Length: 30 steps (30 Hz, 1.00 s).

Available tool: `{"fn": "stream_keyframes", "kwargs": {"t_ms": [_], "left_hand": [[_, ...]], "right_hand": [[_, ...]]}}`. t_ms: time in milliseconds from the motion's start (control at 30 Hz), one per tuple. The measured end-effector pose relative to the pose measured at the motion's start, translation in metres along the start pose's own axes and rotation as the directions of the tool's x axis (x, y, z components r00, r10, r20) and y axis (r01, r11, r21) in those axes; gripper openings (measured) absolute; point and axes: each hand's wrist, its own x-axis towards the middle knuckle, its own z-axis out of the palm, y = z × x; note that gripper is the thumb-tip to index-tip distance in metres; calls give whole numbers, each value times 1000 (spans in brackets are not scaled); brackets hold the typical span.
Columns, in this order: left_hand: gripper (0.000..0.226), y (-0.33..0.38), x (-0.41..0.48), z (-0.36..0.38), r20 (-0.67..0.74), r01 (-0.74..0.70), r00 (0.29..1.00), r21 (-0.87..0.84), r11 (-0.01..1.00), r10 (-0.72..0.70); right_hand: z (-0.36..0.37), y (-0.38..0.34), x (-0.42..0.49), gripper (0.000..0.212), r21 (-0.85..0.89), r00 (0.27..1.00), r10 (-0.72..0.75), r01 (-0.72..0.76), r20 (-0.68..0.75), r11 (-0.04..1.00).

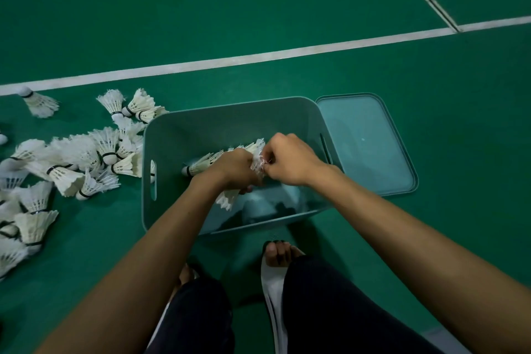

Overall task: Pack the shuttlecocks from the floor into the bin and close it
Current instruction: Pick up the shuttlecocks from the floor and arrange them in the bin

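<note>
A grey-green bin stands open on the green court floor. Over its inside, my left hand grips a bunch of white feather shuttlecocks with their cork ends pointing left. My right hand pinches the frayed feather tips of that bunch. One more shuttlecock sticks out below my left hand. Several loose shuttlecocks lie scattered on the floor to the left of the bin. The bin's lid lies flat on the floor against the bin's right side.
A white court line crosses the floor behind the bin. My feet in sandals stand just in front of the bin's near edge. Green floor stretches beyond and to the right of the lid.
</note>
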Motion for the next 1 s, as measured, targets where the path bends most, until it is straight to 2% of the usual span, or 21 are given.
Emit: {"fn": "stream_keyframes", "kwargs": {"t_ms": [67, 133, 233, 267, 333, 433, 533, 633, 700, 900, 933, 1000], "left_hand": [[35, -1, -1, 0, -1, 9, 1000, -34, 999, -9], [35, -1, -2, -4, 8, 30, 999, 94, 995, -31], [28, -4, -2, -9, 53, 87, 993, 261, 961, -104], [35, -5, -2, -10, 74, 109, 988, 284, 952, -135], [63, -8, -1, -11, 130, 139, 973, 336, 932, -191], [97, -13, 0, -11, 185, 128, 960, 372, 919, -209], [106, -17, 3, -12, 186, 115, 963, 365, 924, -194], [107, -22, 6, -13, 194, 101, 964, 357, 929, -179], [104, -26, 7, -13, 190, 98, 967, 339, 936, -170], [90, -34, 13, -11, 205, 84, 967, 294, 952, -149], [85, -34, 13, -12, 211, 77, 967, 281, 956, -140], [67, -36, 12, -16, 186, 56, 977, 244, 968, -103]], "right_hand": [[-6, 2, -3, 8, -112, 995, 45, -55, -91, 992], [-12, 1, -3, 17, -252, 974, 111, -161, -198, 954], [-10, 1, 6, 23, -393, 958, 201, -269, -207, 879], [-8, 0, 10, 23, -405, 954, 226, -288, -195, 868], [-2, 1, 15, 21, -405, 950, 257, -309, -180, 861], [10, 4, 20, 21, -305, 935, 291, -342, -202, 889], [16, 9, 32, 18, -27, 892, 423, -432, -158, 901], [22, 17, 48, 11, 347, 810, 585, -540, -33, 767], [30, 24, 57, 11, 493, 764, 643, -579, 51, 649], [43, 24, 78, 24, 619, 732, 665, -594, 151, 514], [41, 22, 78, 23, 580, 740, 660, -596, 130, 555], [36, 17, 72, 20, 364, 792, 609, -576, 28, 732]]}}
